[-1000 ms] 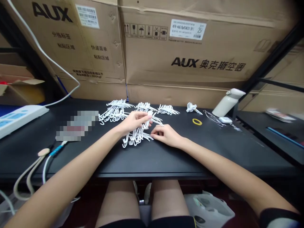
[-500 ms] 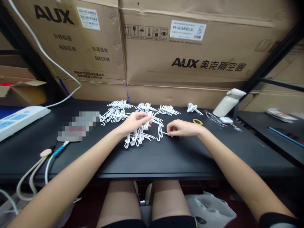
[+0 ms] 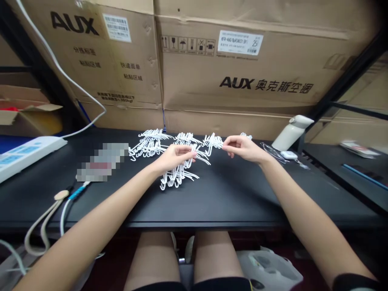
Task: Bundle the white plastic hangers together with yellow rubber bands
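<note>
My left hand [image 3: 178, 157] is closed around a bunch of white wire hooks [image 3: 196, 152], their thin ends sticking out to the right. Just below it lies a pile of white hooks [image 3: 174, 178] on the black table. My right hand [image 3: 239, 147] pinches a white hook [image 3: 209, 151] at the edge of a back pile of hooks [image 3: 213, 139]; hook and pile overlap, so I cannot tell whether they touch. More hook piles lie to the left, a back-left pile [image 3: 151, 133] and a lower one [image 3: 147, 148]. A small cluster [image 3: 246, 136] is partly hidden behind my right hand.
A white bottle [image 3: 292, 131] leans at the back right, beside glasses [image 3: 273, 152] and a small white case [image 3: 289, 154]. On the left are a blurred flat object [image 3: 103, 163], cables and a power strip [image 3: 30, 149]. Large cardboard boxes [image 3: 194, 81] stand behind the table.
My right hand has moved up and away from me, carrying a hook from beside the front pile to the back pile. My left hand stays nearly in place with its bunch.
</note>
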### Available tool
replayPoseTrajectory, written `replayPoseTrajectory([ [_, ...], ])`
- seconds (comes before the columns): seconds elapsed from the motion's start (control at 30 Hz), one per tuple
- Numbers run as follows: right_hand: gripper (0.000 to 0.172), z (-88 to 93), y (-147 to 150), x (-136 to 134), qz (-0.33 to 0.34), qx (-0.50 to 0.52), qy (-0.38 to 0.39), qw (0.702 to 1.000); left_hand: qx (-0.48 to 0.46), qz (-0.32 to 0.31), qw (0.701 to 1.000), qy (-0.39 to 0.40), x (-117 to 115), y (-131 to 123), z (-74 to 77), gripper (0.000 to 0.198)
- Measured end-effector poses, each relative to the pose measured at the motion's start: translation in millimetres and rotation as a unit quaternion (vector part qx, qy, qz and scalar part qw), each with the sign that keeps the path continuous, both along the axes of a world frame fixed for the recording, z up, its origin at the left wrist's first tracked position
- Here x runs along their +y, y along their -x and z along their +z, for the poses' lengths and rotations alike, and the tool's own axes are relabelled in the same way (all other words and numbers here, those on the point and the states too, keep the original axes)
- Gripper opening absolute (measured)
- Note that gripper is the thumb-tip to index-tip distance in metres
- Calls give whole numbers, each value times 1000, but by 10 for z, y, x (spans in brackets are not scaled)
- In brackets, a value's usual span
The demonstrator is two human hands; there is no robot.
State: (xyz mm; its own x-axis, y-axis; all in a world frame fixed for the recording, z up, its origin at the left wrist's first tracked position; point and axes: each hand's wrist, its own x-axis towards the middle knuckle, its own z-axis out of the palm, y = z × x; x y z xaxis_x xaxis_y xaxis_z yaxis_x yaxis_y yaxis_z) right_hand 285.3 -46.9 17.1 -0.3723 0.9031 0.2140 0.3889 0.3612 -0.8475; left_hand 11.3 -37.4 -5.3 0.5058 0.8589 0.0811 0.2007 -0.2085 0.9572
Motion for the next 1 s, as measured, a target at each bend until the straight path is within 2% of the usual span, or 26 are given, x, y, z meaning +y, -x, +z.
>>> replayPoseTrajectory([
  [0.13,35,-67,30,48,9,43,20,999,0,6,1000,0,-2,-7,2,41],
  [0.33,31,-241,252,18,67,21,52,996,-12,17,1000,-17,12,-6,-21,47],
  [0.57,31,-427,468,-32,38,85,55,994,-35,17,999,-20,29,-13,-50,48],
  [0.73,32,-406,475,-37,3,117,37,992,-23,41,999,-20,18,-27,-24,44],
  [1.0,34,-359,487,-77,-7,100,15,995,-30,50,998,10,30,-24,-42,43],
])
